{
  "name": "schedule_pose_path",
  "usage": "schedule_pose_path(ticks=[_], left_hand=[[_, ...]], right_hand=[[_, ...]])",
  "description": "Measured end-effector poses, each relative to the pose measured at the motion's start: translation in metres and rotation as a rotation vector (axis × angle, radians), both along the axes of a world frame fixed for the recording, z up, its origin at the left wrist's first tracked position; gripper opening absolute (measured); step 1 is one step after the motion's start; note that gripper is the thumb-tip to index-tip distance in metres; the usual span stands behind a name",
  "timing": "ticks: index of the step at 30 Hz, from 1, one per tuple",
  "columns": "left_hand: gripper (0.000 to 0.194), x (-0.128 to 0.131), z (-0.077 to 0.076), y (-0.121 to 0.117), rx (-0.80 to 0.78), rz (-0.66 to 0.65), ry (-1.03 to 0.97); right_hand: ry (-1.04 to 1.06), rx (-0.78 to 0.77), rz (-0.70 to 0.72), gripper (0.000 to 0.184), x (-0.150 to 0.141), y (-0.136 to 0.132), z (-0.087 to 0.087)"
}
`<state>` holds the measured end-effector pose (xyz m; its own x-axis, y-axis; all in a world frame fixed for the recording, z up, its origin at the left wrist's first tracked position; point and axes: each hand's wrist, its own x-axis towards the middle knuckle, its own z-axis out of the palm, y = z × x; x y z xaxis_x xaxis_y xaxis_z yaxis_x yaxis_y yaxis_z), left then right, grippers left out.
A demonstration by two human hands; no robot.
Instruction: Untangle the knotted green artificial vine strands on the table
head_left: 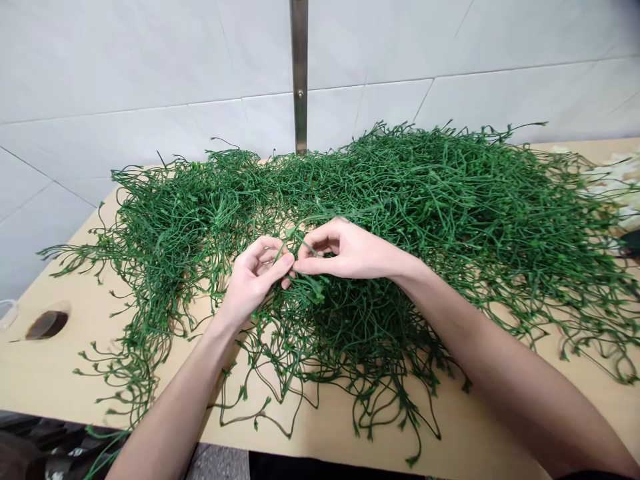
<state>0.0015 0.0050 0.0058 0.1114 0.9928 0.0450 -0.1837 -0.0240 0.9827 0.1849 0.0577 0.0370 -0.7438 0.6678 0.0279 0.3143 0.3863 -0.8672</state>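
A big tangled heap of thin green plastic stems (430,180) with small branching tips spreads over the wooden table (280,413). Above its middle, my left hand (260,273) pinches a green artificial stem (296,235) between thumb and fingers. My right hand (340,250) is closed too, its thumb and fingertips meeting the left thumb at the same stem. Fingers cover part of the stem, so where it ends is unclear. Just below both hands lies a dense, dark clump of stems (365,320).
White artificial flowers (623,180) lie at the far right edge. A round cable hole (47,325) is cut into the table at left. Behind stands a tiled wall (150,60) with a vertical metal strip (300,73). Some stems hang over the front-left edge.
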Motion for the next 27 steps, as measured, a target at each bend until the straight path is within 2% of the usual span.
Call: schedule_pose_path(ticks=[2,6,8,15,20,27], left_hand=[[0.032,-0.001,0.000,0.000,-0.017,-0.018,0.009],[0.029,-0.003,0.001,-0.001,-0.036,-0.053,0.005],[0.030,-0.002,0.000,-0.001,-0.020,-0.036,0.011],[0.032,0.000,-0.001,-0.002,0.024,-0.044,0.094],[0.032,-0.001,-0.001,-0.002,0.028,-0.066,0.156],[0.034,-0.002,0.004,-0.002,-0.026,-0.163,0.070]], right_hand=[[0.018,0.025,0.018,0.020,0.003,0.001,0.000],[-0.061,0.209,-0.074,0.020,0.005,-0.002,0.004],[-0.075,0.258,-0.057,0.020,0.003,-0.005,0.006],[-0.131,0.273,-0.026,0.019,0.000,-0.011,0.007],[-0.153,0.192,-0.030,0.020,0.000,-0.007,0.003],[-0.191,0.290,-0.090,0.023,-0.004,-0.009,0.001]])
